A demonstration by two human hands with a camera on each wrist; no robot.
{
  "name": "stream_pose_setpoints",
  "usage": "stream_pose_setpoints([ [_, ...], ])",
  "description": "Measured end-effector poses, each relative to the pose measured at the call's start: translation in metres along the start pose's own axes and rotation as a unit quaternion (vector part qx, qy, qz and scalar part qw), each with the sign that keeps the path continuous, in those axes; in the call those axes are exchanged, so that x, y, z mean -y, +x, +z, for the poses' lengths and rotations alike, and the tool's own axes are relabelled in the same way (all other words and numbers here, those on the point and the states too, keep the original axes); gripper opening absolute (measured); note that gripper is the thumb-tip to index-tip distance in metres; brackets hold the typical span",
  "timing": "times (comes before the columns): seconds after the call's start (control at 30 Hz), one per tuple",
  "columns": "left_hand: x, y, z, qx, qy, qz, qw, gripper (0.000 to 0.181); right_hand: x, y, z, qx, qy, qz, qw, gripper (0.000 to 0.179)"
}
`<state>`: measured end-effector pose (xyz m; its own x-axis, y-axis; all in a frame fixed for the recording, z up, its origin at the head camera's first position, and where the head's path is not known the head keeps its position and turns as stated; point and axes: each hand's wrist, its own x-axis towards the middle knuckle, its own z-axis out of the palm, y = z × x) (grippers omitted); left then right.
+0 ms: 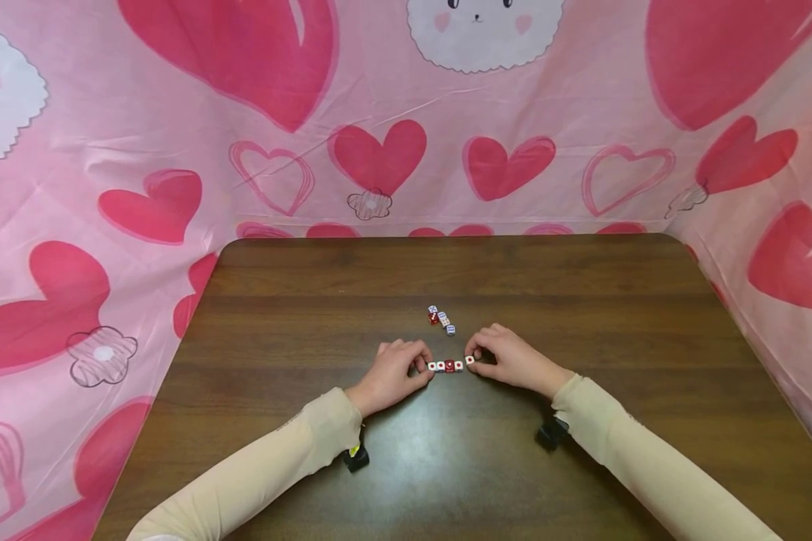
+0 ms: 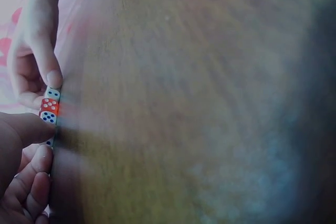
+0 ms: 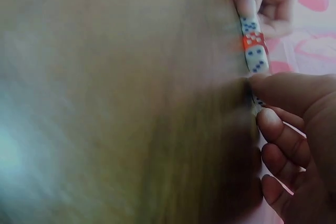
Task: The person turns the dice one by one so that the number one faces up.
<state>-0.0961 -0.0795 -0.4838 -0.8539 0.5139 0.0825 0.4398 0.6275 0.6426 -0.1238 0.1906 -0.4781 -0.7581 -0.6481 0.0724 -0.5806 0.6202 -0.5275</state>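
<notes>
A short row of dice runs between the hands in the head view, with a red die point(image 1: 449, 366) among white ones. My left hand point(image 1: 394, 376) pinches the white die point(image 1: 432, 367) at the row's left end between thumb and finger. On the other side, my right hand point(image 1: 514, 362) pinches a separate white die point(image 1: 470, 360), a small gap from the row's right end. The left wrist view shows the red die's five-pip side point(image 2: 50, 105) beside a white die with blue pips point(image 2: 49, 116). Fingers partly cover both pinched dice in the wrist views.
Beyond the row lies a loose cluster of several dice, including a red die point(image 1: 434, 318) and a white die point(image 1: 450, 330). The brown wooden table point(image 1: 298, 285) meets a pink heart-patterned cloth point(image 1: 440, 105) at its back and sides.
</notes>
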Motion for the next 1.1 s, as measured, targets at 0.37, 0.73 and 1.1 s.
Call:
stream_pose_setpoints([
  [0.37,0.000,0.001,0.001,-0.001,-0.001,0.002,1.0000,0.013,0.012,-0.002,0.005,0.003,0.003,0.008,1.0000,0.015],
  [0.73,0.000,0.000,0.000,-0.008,0.000,0.016,0.9998,0.013,0.012,-0.001,0.010,-0.026,-0.008,-0.021,0.9994,0.016],
  [1.1,-0.001,0.000,0.000,-0.004,0.004,0.008,1.0000,0.013,0.015,-0.002,0.008,-0.010,0.008,0.016,0.9998,0.020],
])
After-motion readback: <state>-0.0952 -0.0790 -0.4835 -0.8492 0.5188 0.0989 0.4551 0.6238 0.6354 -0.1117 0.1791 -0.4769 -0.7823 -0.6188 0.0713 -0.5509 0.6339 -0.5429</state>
